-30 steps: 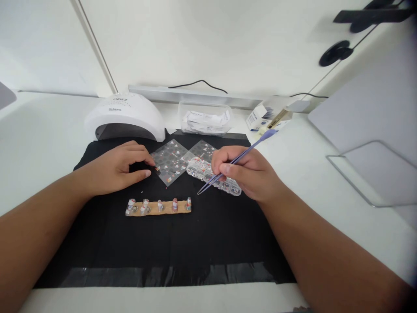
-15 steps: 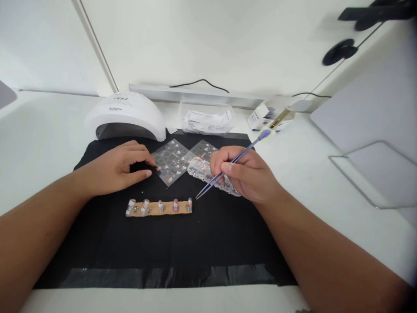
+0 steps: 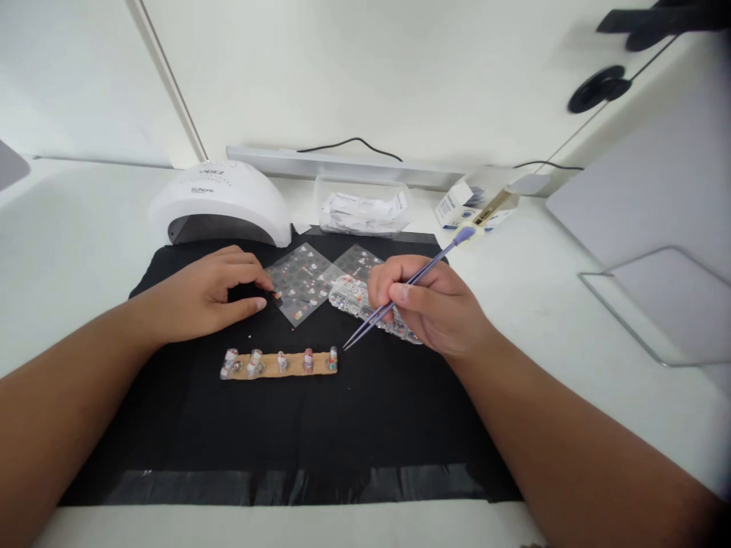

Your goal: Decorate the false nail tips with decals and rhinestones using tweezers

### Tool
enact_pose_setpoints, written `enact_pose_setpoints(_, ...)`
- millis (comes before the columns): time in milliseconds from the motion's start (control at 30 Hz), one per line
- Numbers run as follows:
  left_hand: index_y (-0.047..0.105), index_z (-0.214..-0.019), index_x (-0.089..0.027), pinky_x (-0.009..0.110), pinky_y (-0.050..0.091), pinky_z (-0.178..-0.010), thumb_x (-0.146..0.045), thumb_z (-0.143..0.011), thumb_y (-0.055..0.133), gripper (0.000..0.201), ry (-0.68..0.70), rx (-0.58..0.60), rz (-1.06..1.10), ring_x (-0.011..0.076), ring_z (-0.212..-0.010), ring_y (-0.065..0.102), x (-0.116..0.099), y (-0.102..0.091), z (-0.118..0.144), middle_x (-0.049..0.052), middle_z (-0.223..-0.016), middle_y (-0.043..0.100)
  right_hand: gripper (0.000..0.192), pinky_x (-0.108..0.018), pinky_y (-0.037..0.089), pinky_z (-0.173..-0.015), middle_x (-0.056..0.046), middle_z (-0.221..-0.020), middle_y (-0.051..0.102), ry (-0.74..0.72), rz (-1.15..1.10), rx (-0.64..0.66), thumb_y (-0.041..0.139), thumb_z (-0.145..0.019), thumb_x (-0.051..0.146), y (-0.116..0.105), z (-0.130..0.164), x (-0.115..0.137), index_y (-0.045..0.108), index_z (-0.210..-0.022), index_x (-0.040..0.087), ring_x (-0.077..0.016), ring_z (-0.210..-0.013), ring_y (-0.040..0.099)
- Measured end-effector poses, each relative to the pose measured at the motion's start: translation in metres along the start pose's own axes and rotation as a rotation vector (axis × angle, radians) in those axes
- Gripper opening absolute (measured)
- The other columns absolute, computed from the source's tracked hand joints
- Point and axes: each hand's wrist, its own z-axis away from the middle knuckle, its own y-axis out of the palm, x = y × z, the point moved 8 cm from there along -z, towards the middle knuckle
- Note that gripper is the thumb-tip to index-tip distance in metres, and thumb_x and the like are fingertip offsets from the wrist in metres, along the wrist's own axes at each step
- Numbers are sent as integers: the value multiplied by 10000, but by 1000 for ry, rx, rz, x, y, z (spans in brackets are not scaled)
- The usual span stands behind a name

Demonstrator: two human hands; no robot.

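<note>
My right hand (image 3: 426,304) grips a pair of purple tweezers (image 3: 416,278), tips pointing down and left, a little apart, near the right end of a wooden strip (image 3: 294,367). Several decorated false nails (image 3: 308,361) stand in a row on that strip. My left hand (image 3: 220,295) rests on the black mat, fingers curved with thumb and forefinger apart, its fingertips at the left edge of a clear sticker sheet (image 3: 305,285). A second sticker sheet (image 3: 357,262) lies partly under a clear case of small gems (image 3: 348,298), which my right hand partly covers.
A white nail lamp (image 3: 225,199) stands behind my left hand. At the back are a clear plastic box (image 3: 365,221) of white packets and a small white carton (image 3: 454,204). A metal wire frame (image 3: 620,323) is at the right. The black mat (image 3: 285,434) covers the middle.
</note>
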Motion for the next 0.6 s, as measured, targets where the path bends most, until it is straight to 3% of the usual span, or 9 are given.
enact_pose_setpoints(400,682,-1053,-220,369,455,-893,-360,-946,555,218,14,-4,-15,237,-1025,563,0,0,1,36,-1003,669,174,-240,396,-535,2,-657,594,-16,41,-3,695,-865,273,-2,-1,3,679,-744,149,-105,-566,525)
enact_pose_setpoints(600,682,-1067,-228,370,457,-896,-364,-947,556,221,12,3,-22,236,-1040,561,1,2,0,36,-1019,667,169,-239,370,-545,20,-650,546,26,403,116,611,-886,225,2,-1,20,627,-731,157,-101,-592,488)
